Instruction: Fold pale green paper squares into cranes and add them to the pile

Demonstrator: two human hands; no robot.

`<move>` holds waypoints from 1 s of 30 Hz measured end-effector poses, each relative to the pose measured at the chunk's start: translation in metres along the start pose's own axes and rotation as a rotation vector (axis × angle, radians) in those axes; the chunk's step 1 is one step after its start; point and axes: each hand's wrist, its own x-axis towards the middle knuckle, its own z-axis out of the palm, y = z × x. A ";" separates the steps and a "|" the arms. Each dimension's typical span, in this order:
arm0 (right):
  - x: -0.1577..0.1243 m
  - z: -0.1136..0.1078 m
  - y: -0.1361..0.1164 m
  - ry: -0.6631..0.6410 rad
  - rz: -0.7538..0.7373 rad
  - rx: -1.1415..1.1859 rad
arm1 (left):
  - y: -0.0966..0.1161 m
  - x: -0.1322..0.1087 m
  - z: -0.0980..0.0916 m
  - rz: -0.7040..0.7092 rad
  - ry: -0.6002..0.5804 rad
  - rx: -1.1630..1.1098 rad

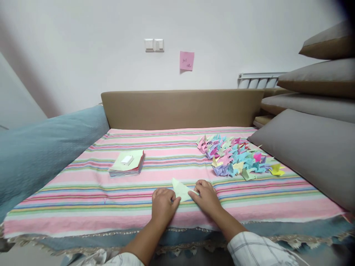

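Between my two hands a pale green sheet of origami paper (181,191), folded into a triangle, lies on the striped cloth. Its peak points away from me and to the left. My left hand (164,203) has its fingers curled, with the thumb pressing on the paper's left edge. At the right corner my right hand (204,196) pinches the paper between thumb and fingers. Beyond my left hand sits a stack of square paper (126,170), light green on top, with a small white block (127,160) resting on it.
Many folded paper cranes (233,157) in mixed colours lie heaped at the right. Grey cushions (310,155) pile up along the right side. A brown backrest (180,110) stands behind the striped cloth (91,195), and a blue-covered armrest (55,144) is at left.
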 end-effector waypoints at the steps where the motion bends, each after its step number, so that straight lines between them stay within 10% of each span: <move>1: 0.000 0.000 -0.001 0.000 0.004 -0.009 | 0.000 0.000 0.000 -0.010 0.003 0.006; 17: -0.003 0.006 -0.010 0.003 -0.049 0.048 | -0.003 -0.001 0.002 -0.054 0.018 -0.056; 30: -0.013 0.008 -0.023 -0.109 0.009 0.836 | 0.000 0.015 -0.012 -0.561 -0.056 -1.398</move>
